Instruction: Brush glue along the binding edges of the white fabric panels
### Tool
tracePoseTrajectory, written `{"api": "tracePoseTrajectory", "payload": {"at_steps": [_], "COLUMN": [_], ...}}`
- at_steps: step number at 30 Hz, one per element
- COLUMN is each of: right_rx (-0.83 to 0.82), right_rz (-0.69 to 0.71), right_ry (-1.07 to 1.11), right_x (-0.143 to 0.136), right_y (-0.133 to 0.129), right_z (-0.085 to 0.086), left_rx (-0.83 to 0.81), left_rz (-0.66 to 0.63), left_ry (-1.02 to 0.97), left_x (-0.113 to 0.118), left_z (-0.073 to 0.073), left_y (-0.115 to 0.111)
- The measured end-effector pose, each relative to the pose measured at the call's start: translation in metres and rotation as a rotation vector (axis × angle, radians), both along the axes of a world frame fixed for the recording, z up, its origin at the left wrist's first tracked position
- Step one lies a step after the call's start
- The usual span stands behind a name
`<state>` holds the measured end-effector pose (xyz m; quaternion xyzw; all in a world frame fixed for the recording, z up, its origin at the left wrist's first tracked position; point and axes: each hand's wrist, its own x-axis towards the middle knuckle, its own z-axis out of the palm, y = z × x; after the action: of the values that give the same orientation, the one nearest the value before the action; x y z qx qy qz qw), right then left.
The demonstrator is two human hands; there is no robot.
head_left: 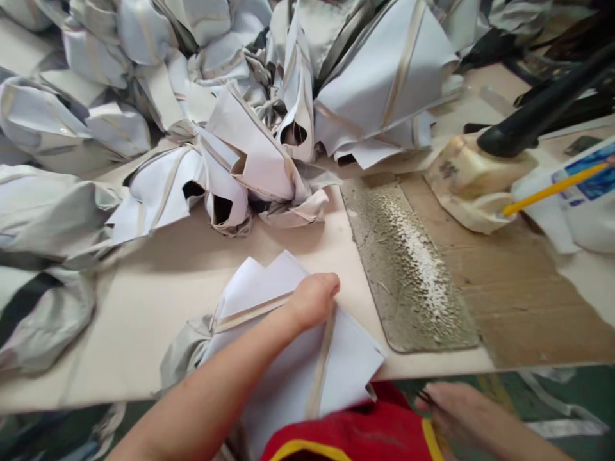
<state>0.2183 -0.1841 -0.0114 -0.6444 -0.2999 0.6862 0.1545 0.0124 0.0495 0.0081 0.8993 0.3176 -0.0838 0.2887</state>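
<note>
My left hand [314, 299] is closed on the taped white piece [291, 371], over the worktop's [139, 333] front edge. Right hand [449, 406] below that edge, fingers curled round a blurred dark item [423, 397].

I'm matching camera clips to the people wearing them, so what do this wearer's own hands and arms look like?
The left hand and right hand are bare, without gloves. No sleeve covers the visible forearms, and the left wrist has no watch or band. The right hand is too blurred to rule out a ring. Below them shows a red garment with yellow trim.
</note>
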Motion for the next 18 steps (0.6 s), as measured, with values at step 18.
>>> {"api": "tracePoseTrajectory", "payload": {"at_steps": [18], "right_rx": [0.013], "right_rz": [-0.093], "right_ry": [-0.226], "right_x": [-0.021], "right_y": [0.064], "right_z": [0.022], "left_rx": [-0.031], "left_rz": [-0.159], "left_ry": [0.094], "left_x": [0.025], "left_z": [-0.005], "left_y": [-0.027]}}
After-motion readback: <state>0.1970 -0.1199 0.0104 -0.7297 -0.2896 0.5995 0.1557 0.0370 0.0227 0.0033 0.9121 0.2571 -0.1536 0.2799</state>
